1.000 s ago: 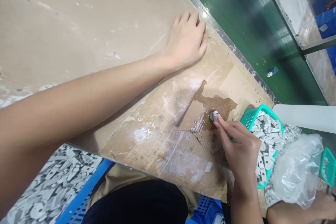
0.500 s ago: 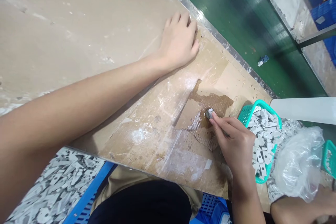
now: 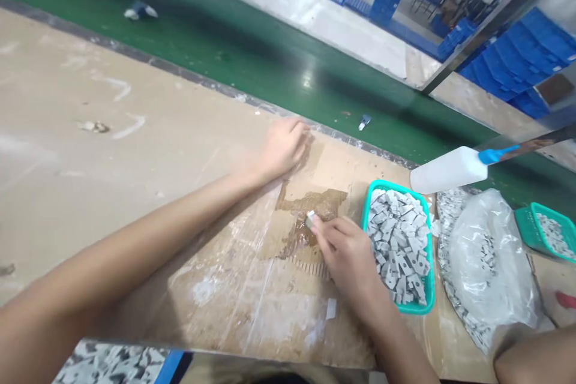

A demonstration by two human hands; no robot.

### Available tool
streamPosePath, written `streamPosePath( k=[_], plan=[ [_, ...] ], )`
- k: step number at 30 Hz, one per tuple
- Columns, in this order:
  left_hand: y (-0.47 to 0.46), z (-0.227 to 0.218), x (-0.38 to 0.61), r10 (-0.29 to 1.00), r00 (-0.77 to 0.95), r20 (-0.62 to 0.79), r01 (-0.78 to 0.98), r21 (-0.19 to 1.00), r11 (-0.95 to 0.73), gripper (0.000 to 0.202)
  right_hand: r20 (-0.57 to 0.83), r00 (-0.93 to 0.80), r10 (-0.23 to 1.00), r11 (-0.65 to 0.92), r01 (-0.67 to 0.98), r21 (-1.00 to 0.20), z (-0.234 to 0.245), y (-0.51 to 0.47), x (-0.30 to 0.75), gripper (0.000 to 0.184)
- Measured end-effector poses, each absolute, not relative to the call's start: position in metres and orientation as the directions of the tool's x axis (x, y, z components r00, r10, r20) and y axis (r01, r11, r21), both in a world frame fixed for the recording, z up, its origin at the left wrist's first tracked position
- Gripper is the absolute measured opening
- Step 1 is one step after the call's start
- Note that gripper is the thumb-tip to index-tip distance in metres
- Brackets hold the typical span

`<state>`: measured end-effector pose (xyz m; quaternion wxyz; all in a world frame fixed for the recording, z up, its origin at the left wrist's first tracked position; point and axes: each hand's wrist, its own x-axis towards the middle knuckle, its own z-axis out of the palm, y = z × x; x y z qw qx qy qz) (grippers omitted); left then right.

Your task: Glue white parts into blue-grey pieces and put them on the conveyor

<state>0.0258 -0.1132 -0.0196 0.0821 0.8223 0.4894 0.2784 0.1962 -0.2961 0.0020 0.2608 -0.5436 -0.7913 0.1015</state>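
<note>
Currently, right hand pinches small grey piece against torn cardboard; left hand rests open, relaxed, nearby.

Basket (parts inside) left of bag

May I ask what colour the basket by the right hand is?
The basket is teal; head view.
</note>
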Motion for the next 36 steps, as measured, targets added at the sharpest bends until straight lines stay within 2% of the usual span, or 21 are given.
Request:
streamPosePath(
  k=[2,6,9,12,15,19,22,25,29,32,36],
  plan=[
    [-0.096,-0.014,0.055,0.834,0.426,0.350,0.695,0.463,-0.549,0.032,0.307,-0.260,0.916,0.378,0.815,-0.439,-0.001,-0.296,0.196,0.029],
    [-0.052,-0.001,0.120,0.926,0.329,0.184,0.669,0.647,-0.366,0.033,0.289,-0.293,0.911,0.393,0.830,-0.397,-0.006,-0.295,0.196,0.028],
    [-0.026,0.003,0.155,0.959,0.260,0.117,0.673,0.690,-0.267,0.043,0.271,-0.291,0.918,0.373,0.866,-0.333,-0.006,-0.294,0.195,0.027],
    [-0.011,0.001,0.169,0.980,0.181,0.084,0.631,0.754,-0.181,0.043,0.272,-0.297,0.915,0.374,0.878,-0.298,-0.003,-0.293,0.193,0.022],
    [-0.007,-0.001,0.166,0.988,0.139,0.068,0.507,0.852,-0.130,0.035,0.286,-0.286,0.915,0.365,0.887,-0.284,0.000,-0.293,0.192,0.018],
    [-0.020,0.006,0.141,0.986,0.166,-0.008,0.214,0.976,-0.028,0.029,0.303,-0.266,0.915,0.354,0.889,-0.290,0.001,-0.294,0.192,0.022],
    [-0.051,0.016,0.106,0.968,0.237,-0.084,-0.008,0.996,0.089,0.018,0.297,-0.273,0.915,0.365,0.874,-0.322,-0.001,-0.294,0.193,0.022],
    [-0.097,0.023,0.065,0.949,0.281,-0.142,-0.131,0.974,0.185,0.010,0.291,-0.279,0.915,0.374,0.858,-0.353,-0.003,-0.294,0.195,0.023],
    [-0.157,0.019,0.025,0.923,0.351,-0.155,-0.290,0.920,0.265,0.025,0.292,-0.277,0.915,0.384,0.817,-0.429,-0.005,-0.295,0.198,0.023],
    [-0.182,0.011,0.010,0.934,0.343,-0.098,-0.245,0.951,0.189,0.036,0.315,-0.256,0.914,0.390,0.766,-0.510,-0.003,-0.295,0.202,0.023],
    [-0.198,0.005,0.002,0.959,0.278,-0.050,-0.126,0.988,0.088,0.033,0.380,-0.158,0.911,0.379,0.681,-0.626,0.006,-0.297,0.204,0.024]
  ],
)
